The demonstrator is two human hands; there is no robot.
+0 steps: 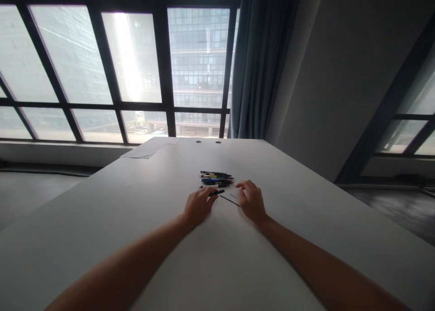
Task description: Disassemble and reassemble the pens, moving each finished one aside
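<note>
**Both hands at a pen pile, left hand pinching a dark pen**

Head view: a white tabletop (102, 220) runs toward a big window (129, 62), with a blue curtain (261, 62) at its right side. The pile of pens (216, 179), blue, yellow and black barrels lying roughly parallel, sits mid-table, well in from every edge. The left hand (198, 206) rests on the surface just on the near side of the pile, fingers curled around a black pen (216, 193) whose tip sticks out to the right. The right hand (250, 201) is just beside it, palm down, fingers loosely bent and spread over a flat clear thing, maybe a sleeve or case (234, 197); too faint to tell what it is, or whether the fingers grip it or only touch. A sheet of paper (149, 148) lies at the far left corner, and two cable holes (208, 142) sit near the far edge.

Step, by my read: one pen taken off the pile and brought toward the right hand. Next move likely needs the right hand steadying the clear item while the left guides the pen tip across.
</note>
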